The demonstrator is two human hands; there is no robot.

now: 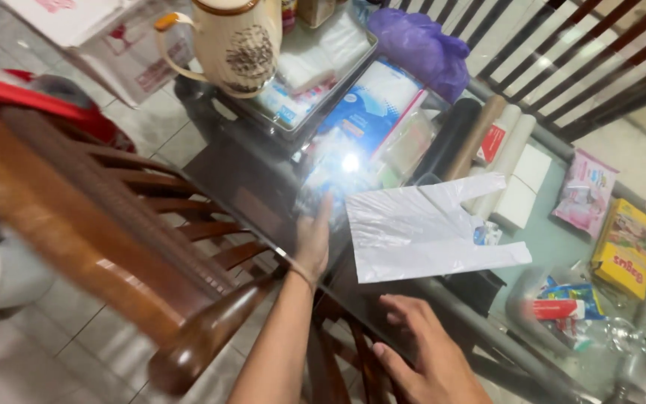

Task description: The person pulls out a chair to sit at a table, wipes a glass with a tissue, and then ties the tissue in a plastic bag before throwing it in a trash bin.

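I've got the white plastic bag (428,228) in view, lying flat on the glass table (241,179), handles pointing away from me toward the far side. I'll place everything off that bag.

My left hand (313,243) lies flat on the glass just to the bag's left, fingers stretched out and held together, palm down, not touching the plastic as far as I can tell. My right hand (420,352) sits below the bag's near edge, at the table's rim, fingers loosely spread and slightly curled, holding nothing, close to the bag but apart from it.

Beyond the bag, past its handles, lie several rolls (480,135), one black, one brown, others white. Up and left of the bag there's a blue and white packet (371,101) with glare bouncing off the glass beside it, and farther still a cream jug (237,41) standing on a tray. A purple bag (420,45) is bunched at the far edge. Right of the bag I see a pink packet (585,191) and a yellow box (626,251). A wooden chair (114,224) stands to the left of it all.
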